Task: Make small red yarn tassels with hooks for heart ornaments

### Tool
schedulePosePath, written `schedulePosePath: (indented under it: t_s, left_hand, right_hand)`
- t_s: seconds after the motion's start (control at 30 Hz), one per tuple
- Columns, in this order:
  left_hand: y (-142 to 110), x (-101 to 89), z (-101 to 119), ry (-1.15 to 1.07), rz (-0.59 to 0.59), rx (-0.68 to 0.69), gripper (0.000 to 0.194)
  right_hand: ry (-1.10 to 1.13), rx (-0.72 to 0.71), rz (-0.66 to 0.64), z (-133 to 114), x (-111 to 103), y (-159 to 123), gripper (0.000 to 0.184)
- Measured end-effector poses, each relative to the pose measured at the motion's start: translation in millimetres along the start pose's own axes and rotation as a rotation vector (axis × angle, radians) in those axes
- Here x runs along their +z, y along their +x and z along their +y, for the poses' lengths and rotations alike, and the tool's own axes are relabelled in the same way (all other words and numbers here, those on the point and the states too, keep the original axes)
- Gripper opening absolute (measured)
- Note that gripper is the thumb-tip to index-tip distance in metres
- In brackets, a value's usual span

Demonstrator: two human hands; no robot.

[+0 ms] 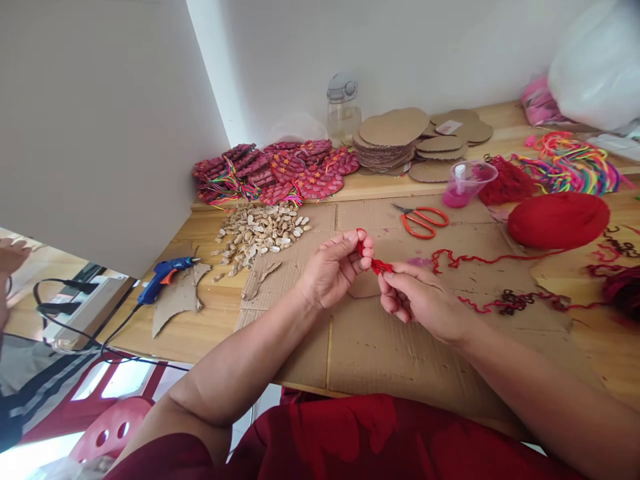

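Observation:
Over the cardboard mat both of my hands hold a small bundle of red yarn. My left hand pinches its upper end between thumb and fingers, where a bit of red sticks up. The lower end is gripped between the thumb and fingers of my right hand. Beyond my hands lie scissors with orange handles, blades pointing left. A red ball of yarn sits to the right, and a loose red strand runs from it toward my right hand.
Peanut shells are heaped at left, near a blue glue gun on a cardboard scrap. Behind stand decorated red pieces, a bottle, stacked cardboard discs and a cup of pink stuff. Another person's hand shows at far left.

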State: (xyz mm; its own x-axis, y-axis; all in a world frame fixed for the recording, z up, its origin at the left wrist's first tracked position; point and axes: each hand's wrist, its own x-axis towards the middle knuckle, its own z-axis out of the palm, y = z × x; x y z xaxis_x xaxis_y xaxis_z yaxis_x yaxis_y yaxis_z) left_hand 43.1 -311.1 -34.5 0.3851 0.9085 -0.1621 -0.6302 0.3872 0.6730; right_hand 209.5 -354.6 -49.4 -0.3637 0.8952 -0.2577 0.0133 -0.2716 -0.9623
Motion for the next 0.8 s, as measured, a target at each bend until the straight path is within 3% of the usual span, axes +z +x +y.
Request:
schedulePosePath:
  t_s: [0.23, 0.8]
  left_hand:
    - [2.7, 0.9, 7.4, -0.059, 0.045, -0.029, 0.02]
    - [0.3, 2.8, 8.5, -0.108, -0.005, -0.086, 0.02]
  right_hand:
    - [-0.059, 0.035, 0.008, -6.8, -3.4, -2.8, 0.019]
    - [-0.243, -0.235, 0.187, -16.0, -1.5, -4.5, 0.019]
